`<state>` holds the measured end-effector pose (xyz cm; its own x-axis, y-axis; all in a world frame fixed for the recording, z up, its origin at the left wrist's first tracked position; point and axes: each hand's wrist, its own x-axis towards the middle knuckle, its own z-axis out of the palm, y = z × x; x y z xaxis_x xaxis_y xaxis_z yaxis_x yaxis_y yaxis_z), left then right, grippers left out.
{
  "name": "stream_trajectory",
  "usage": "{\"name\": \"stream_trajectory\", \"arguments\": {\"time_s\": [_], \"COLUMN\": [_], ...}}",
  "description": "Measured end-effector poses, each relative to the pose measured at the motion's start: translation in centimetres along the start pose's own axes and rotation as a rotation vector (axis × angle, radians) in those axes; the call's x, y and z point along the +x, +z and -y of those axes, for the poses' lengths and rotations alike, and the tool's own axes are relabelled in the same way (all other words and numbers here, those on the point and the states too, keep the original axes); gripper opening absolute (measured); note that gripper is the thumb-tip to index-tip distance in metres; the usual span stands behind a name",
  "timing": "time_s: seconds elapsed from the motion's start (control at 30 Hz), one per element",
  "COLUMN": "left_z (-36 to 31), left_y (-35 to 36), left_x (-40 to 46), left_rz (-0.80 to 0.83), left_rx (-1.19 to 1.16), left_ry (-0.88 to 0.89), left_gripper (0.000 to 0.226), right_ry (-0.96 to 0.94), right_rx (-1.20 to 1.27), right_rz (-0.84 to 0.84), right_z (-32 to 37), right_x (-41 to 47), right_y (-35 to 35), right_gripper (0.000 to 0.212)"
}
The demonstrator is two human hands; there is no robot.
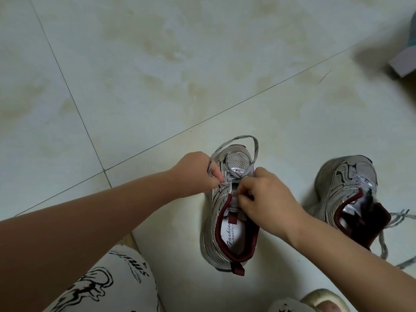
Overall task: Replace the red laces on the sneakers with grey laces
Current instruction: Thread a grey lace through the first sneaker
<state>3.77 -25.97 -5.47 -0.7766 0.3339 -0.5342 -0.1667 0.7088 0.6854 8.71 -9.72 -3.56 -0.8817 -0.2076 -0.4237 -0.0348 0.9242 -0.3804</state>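
Note:
A grey sneaker [225, 244] with a dark red collar stands on the floor between my arms, toe pointing away. A grey lace [255, 145] loops over its toe. My left hand [193, 174] grips one run of that lace at the shoe's left eyelets. My right hand [267, 201] has its fingers curled over the tongue and right eyelets, pinching the lace there; the fingertips are partly hidden. A second grey sneaker [346, 188] stands to the right, with loose grey lace ends [382, 242] trailing beside it. No red lace is in view.
Pale tiled floor [157, 75] stretches ahead. A grey box corner [403, 61] lies at the far right edge. My patterned trouser knee [105, 280] is at bottom left and a slipper [324, 300] at bottom right.

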Motion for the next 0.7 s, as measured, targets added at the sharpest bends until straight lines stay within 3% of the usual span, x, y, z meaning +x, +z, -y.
{"name": "stream_trajectory", "arguments": {"time_s": [0.17,0.47,0.53,0.6,0.7], "left_z": [-0.4,-1.0,-0.8,-0.2,0.8], "left_y": [0.7,1.5,1.7,1.9,2.3], "left_x": [0.1,0.9,1.1,1.0,0.5], "left_rz": [-0.051,-0.078,-0.055,-0.004,0.041], "left_rx": [0.131,0.284,0.226,-0.006,-0.388], "left_ry": [0.054,0.147,0.128,0.029,-0.101], "left_gripper": [0.007,0.018,0.014,0.004,0.018], "right_ry": [-0.004,0.048,0.108,0.165,0.190], "right_rx": [-0.022,0.122,0.191,0.279,0.383], "right_rz": [-0.003,-0.106,-0.136,-0.155,-0.142], "right_z": [-0.1,-0.5,-0.5,-0.3,-0.1], "right_x": [0.4,1.0,1.3,1.5,1.9], "right_y": [1.0,2.3,2.6,2.9,2.8], "right_gripper": [0.024,0.023,0.018,0.012,0.014]}}
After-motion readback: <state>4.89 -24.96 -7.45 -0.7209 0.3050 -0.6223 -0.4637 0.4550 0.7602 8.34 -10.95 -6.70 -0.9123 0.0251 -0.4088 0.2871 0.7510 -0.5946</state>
